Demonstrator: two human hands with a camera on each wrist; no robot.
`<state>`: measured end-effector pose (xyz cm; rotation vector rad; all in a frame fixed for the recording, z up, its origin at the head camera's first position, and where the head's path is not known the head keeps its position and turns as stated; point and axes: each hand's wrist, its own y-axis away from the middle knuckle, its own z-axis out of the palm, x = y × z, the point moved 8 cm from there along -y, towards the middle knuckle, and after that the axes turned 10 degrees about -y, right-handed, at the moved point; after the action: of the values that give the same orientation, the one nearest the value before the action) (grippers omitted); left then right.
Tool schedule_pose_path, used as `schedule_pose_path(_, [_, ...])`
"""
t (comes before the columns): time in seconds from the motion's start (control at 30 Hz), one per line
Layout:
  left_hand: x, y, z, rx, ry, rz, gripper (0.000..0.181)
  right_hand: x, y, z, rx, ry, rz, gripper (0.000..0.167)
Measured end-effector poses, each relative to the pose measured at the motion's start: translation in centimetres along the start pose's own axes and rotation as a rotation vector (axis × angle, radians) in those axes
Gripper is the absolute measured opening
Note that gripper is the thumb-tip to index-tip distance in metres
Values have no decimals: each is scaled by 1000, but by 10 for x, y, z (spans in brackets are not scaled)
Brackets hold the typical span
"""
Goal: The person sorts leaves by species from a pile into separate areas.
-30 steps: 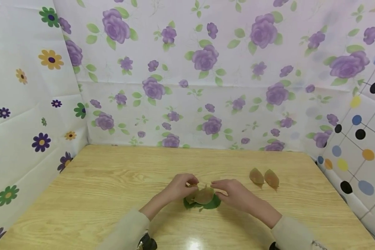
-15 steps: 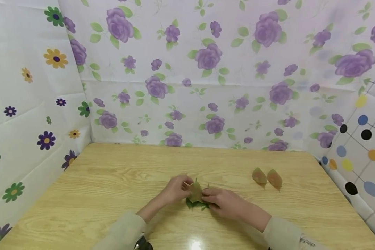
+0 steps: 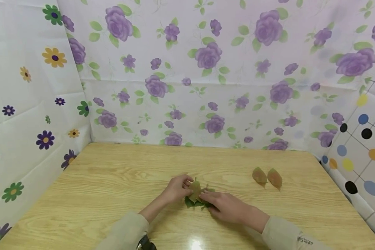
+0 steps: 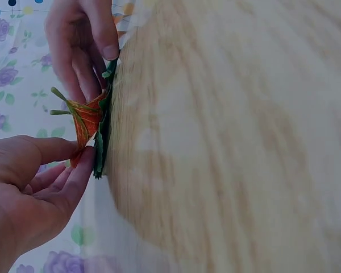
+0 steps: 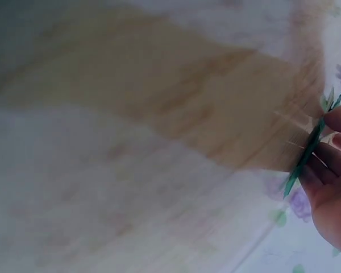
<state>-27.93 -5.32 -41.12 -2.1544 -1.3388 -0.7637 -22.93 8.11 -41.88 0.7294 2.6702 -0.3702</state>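
Observation:
Between the thumb and fingers of my left hand (image 3: 176,189) is an orange-brown leaf (image 3: 194,190), held slightly tilted above a green leaf (image 3: 189,202). In the left wrist view this leaf (image 4: 86,122) shows its orange face, and two stems stick out beyond it. My right hand (image 3: 225,205) rests with its fingers on the right part of the leaf pile, covering most of another brownish leaf. The green leaves (image 5: 307,151) lie flat on the table under the right fingertips in the right wrist view.
Two more brownish leaves, one on the left (image 3: 259,175) and one on the right (image 3: 274,178), lie side by side at the table's right. The wooden table (image 3: 118,170) meets a flowered cloth (image 3: 187,114) at its back edge, with printed cloths at both sides.
My right hand has moved left and down onto the leaves. The brown leaf at my left hand now stands more upright, its stem pointing away. The two separate leaves stayed put.

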Motion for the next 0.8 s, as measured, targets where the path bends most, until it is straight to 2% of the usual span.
schedule_pose_path(0.3, [2, -1, -2, 35, -4, 4, 18, 0, 1, 1, -30, -11, 16, 39])
schedule_pose_path(0.53, [-4, -3, -14, 90, 8, -38, 16, -1, 1, 1, -22, -11, 11, 39])
schedule_pose_path(0.8, [1, -3, -23, 104, 26, -50, 16, -2, 1, 1, -15, -29, -4, 39])
